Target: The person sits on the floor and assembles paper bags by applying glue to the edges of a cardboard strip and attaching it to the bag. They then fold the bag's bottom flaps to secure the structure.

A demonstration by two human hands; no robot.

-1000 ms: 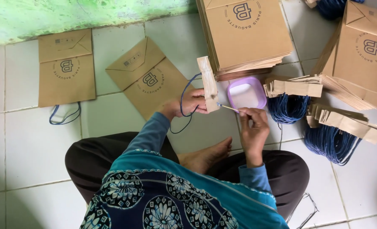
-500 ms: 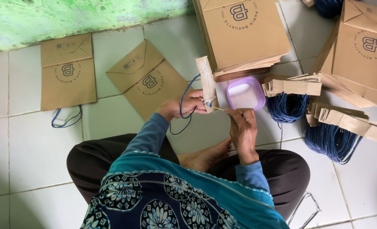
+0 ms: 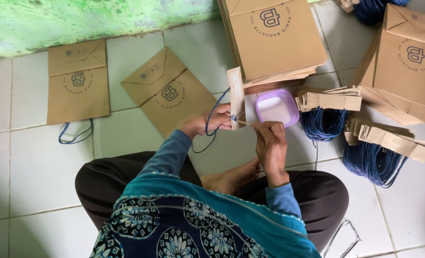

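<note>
Just above the middle of the frame, the left hand (image 3: pixel 210 122) pinches a narrow folded paper strip (image 3: pixel 236 97) and holds it upright, its lower end level with the fingers so that the working spot faces the other hand. A blue cord (image 3: pixel 211 125) loops down from that same grip and hangs free over the lap. The right hand (image 3: pixel 271 143) closes its fingers on a thin stick (image 3: pixel 244 123) whose tip meets the strip's lower end; it looks like a glue applicator, though the tip is too small to be sure. Just beyond the stick, a shallow purple tub (image 3: pixel 277 107) with white contents sits on the tiled floor (image 3: pixel 31 167), within easy dipping reach. To the right of the tub lie bundles of cords with paper strips (image 3: pixel 332 101), stacked for picking up. Behind it rises a stack of brown paper bags (image 3: pixel 272 38), and two finished bags (image 3: pixel 78 81) lie flat at upper left, set apart from the rest.
</note>
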